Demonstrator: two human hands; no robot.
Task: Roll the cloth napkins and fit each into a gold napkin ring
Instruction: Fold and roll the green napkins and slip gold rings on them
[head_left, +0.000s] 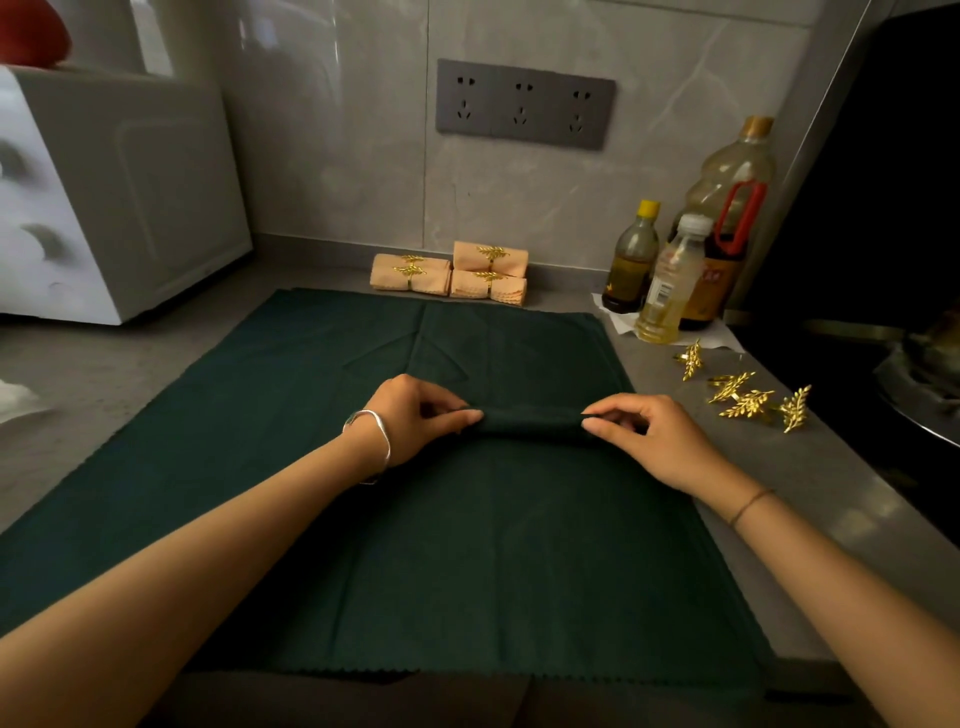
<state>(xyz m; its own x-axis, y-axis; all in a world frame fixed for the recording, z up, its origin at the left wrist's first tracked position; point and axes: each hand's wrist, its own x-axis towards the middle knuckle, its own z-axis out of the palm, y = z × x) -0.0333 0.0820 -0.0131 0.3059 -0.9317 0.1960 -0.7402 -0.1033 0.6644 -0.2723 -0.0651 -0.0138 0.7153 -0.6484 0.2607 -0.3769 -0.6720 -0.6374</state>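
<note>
On the counter's (810, 467) green cloth (467, 561) the dark napkin roll (530, 422) lies with its long axis left to right, my left grip (415, 421) and right grip (660, 441) each pinching one end, palms down, gold rings (748, 402) beyond at right.

The near half of the flat green cloth (467, 561) gives open room; the left hand (415, 415) and right hand (660, 441), pinching the rolled napkin (530, 422), bar its middle; peach napkin rolls (452, 275) line the back wall (337, 156); bottles (670, 270) and loose gold rings (748, 402) crowd the right; a white appliance (104, 197) walls the far left.
</note>
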